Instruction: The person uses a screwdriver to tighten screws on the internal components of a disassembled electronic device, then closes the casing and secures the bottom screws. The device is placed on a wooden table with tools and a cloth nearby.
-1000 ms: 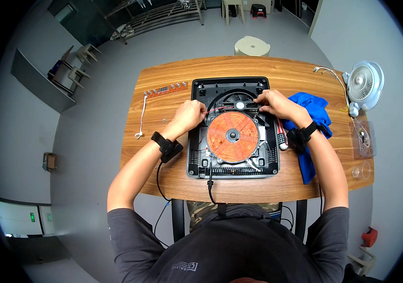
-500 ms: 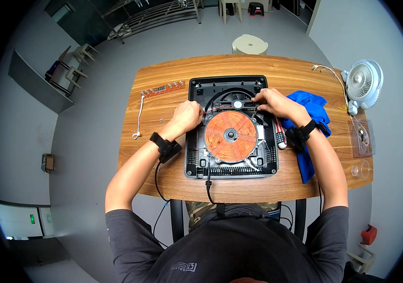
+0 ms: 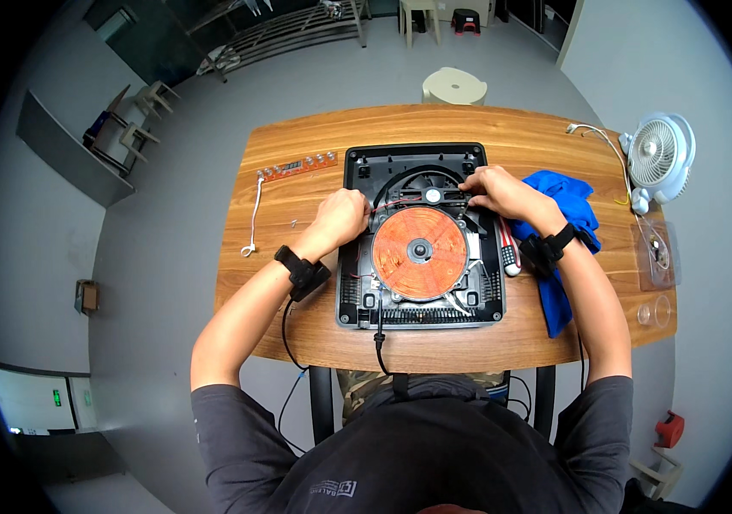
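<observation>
An opened induction cooker (image 3: pixel 351 283) lies on the table in front of me, its black casing showing the parts inside. A round copper coil (image 3: pixel 409 261) fills its middle. Beyond the coil sits a black cooling fan (image 3: pixel 432 196) with a pale round hub and a thin red wire running left. My right hand (image 3: pixel 503 190) pinches the fan's right edge between thumb and fingers. At the casing's left side my left hand (image 3: pixel 345 216) is closed, fingertips turned inward near the fan's left end; what they grip is hidden. A black power cord (image 3: pixel 379 338) leaves the near edge.
Left of the cooker lie an orange circuit board strip (image 3: pixel 297 165) with a white cable (image 3: pixel 254 214) and small screws (image 3: pixel 294 224). To the right are a red and white tool (image 3: pixel 510 255), a blue cloth (image 3: pixel 565 206), a white fan (image 3: pixel 659 150) and a clear tray (image 3: pixel 657 255).
Both hands stay at the fan with almost no movement. The whole scene sits slightly lower in the picture.
</observation>
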